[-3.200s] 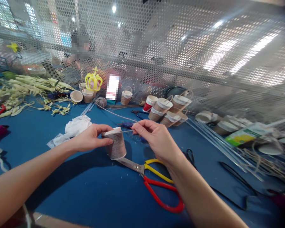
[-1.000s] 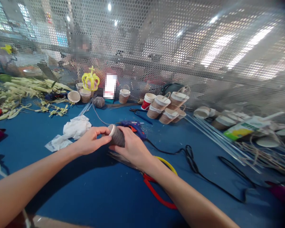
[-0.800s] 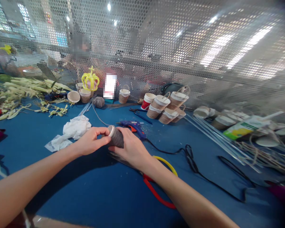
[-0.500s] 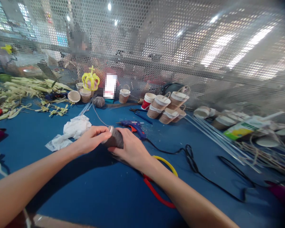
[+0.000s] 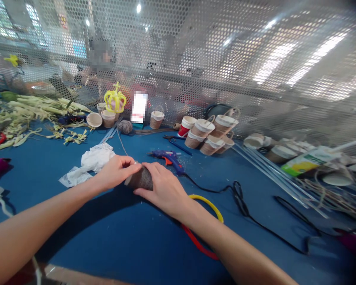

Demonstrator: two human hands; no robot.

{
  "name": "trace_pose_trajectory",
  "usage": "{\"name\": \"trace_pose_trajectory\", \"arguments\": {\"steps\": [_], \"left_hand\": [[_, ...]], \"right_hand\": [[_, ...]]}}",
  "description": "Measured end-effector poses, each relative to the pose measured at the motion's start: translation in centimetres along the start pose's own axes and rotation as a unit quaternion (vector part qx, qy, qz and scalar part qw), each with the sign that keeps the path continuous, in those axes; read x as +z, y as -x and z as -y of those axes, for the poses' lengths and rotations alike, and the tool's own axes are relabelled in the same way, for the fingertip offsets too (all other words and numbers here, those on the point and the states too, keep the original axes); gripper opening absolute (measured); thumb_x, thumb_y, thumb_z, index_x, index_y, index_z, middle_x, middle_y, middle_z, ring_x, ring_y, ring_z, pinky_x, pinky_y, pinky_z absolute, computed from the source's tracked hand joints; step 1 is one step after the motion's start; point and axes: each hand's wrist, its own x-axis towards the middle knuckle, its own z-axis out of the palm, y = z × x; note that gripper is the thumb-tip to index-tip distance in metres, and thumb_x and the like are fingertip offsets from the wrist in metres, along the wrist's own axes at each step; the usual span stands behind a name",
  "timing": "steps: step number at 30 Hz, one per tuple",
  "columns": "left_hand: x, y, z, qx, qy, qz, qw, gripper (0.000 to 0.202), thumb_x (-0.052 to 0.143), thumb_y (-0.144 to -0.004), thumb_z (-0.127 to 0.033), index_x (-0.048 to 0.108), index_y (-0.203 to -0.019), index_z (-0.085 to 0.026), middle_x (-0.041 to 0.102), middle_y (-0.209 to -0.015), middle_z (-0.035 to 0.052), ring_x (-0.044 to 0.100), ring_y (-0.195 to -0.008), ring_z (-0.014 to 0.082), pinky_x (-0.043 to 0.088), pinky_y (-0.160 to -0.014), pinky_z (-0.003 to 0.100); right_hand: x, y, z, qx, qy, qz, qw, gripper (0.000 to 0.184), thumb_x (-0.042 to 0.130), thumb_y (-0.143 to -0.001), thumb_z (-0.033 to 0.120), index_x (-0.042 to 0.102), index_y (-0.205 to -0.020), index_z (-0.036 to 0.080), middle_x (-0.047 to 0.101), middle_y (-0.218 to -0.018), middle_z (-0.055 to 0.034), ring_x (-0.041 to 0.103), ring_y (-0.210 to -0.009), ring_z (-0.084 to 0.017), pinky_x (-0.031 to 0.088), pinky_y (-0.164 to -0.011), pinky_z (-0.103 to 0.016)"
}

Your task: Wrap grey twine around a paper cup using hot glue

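My right hand is wrapped round a small cup covered in grey yarn, which lies tilted on its side just above the table. At the cup's left end, the thumb and fingers of my left hand pinch the grey yarn. That strand runs back to a grey yarn ball. Part of the cup is hidden behind my fingers. Beyond my hands lies a blue hot glue gun with an orange trigger. Crumpled white plastic sits beyond my left forearm.
Stacked wrapped cups stand behind the glue gun, with clear sticks to their right. Red-and-yellow scissors handles lie under my right forearm. A black cord crosses the table. Dried husks cover the far left; a perforated metal screen rises behind.
The cup has turned in my hands, so its white rim is now mostly out of sight. My hands stay close together; the view has shifted slightly.
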Motion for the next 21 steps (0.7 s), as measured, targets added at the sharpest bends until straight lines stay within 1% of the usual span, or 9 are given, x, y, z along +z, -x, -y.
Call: {"name": "trace_pose_trajectory", "arguments": {"steps": [5,10,14,16,17,19,21], "left_hand": [[-0.09,-0.02,0.16,-0.001,0.011,-0.002,1.0,0.03,0.044,-0.078,-0.037,0.05,-0.059,-0.014,0.041,-0.056,-0.0039,0.037,-0.056,0.0101,0.03,-0.052,0.022],[-0.17,-0.23,0.48,0.007,0.012,-0.007,1.0,0.031,0.041,-0.08,-0.037,0.056,-0.067,-0.014,0.052,-0.064,-0.0014,0.045,-0.065,0.0127,0.035,-0.058,0.023],[-0.28,-0.29,0.48,0.012,0.004,-0.016,1.0,0.034,0.038,-0.082,-0.037,0.057,-0.065,-0.013,0.056,-0.065,0.0,0.049,-0.068,0.0148,0.038,-0.061,0.024],[-0.34,-0.19,0.26,0.022,-0.003,0.003,1.0,0.034,0.038,-0.082,-0.037,0.057,-0.066,-0.013,0.059,-0.067,0.0006,0.052,-0.069,0.0154,0.04,-0.062,0.025],[-0.36,-0.13,0.12,0.03,-0.007,0.021,0.999,0.03,0.042,-0.08,-0.036,0.058,-0.069,-0.013,0.061,-0.07,0.0009,0.053,-0.071,0.0157,0.041,-0.064,0.025],[-0.37,0.0,-0.17,0.042,-0.015,0.056,0.997,0.019,0.051,-0.075,-0.03,0.06,-0.077,-0.014,0.064,-0.079,0.0016,0.056,-0.077,0.0166,0.043,-0.07,0.026],[-0.34,0.08,-0.35,0.042,-0.022,0.076,0.996,0.018,0.055,-0.07,-0.023,0.061,-0.085,-0.014,0.066,-0.087,0.0022,0.057,-0.082,0.0178,0.043,-0.075,0.027]], "right_hand": [[0.14,-0.05,-0.11,0.006,0.001,-0.004,1.0,0.057,0.066,-0.065,0.039,0.046,-0.112,0.015,0.056,-0.103,-0.0113,0.053,-0.097,-0.026,0.042,-0.082,-0.042],[0.03,-0.14,-0.2,0.023,-0.009,0.001,1.0,0.057,0.065,-0.066,0.04,0.046,-0.113,0.015,0.056,-0.104,-0.012,0.053,-0.098,-0.026,0.042,-0.082,-0.042],[-0.13,-0.23,-0.34,0.035,-0.013,0.006,0.999,0.059,0.065,-0.066,0.04,0.045,-0.115,0.013,0.055,-0.107,-0.013,0.051,-0.1,-0.026,0.041,-0.084,-0.041],[-0.11,-0.27,-0.44,0.035,-0.021,0.001,0.999,0.058,0.065,-0.066,0.039,0.046,-0.114,0.013,0.056,-0.106,-0.0121,0.052,-0.099,-0.025,0.041,-0.084,-0.039],[-0.07,-0.29,-0.47,0.034,-0.026,-0.006,0.999,0.057,0.065,-0.066,0.038,0.046,-0.113,0.014,0.056,-0.106,-0.0113,0.052,-0.098,-0.024,0.042,-0.083,-0.039],[-0.08,-0.36,-0.54,0.033,-0.029,-0.018,0.999,0.054,0.066,-0.065,0.037,0.047,-0.111,0.016,0.056,-0.105,-0.0104,0.053,-0.096,-0.023,0.042,-0.08,-0.038],[-0.36,-0.51,-0.75,0.023,-0.023,-0.015,0.999,0.055,0.067,-0.064,0.039,0.048,-0.11,0.016,0.056,-0.104,-0.0105,0.054,-0.095,-0.024,0.042,-0.079,-0.038]]}}
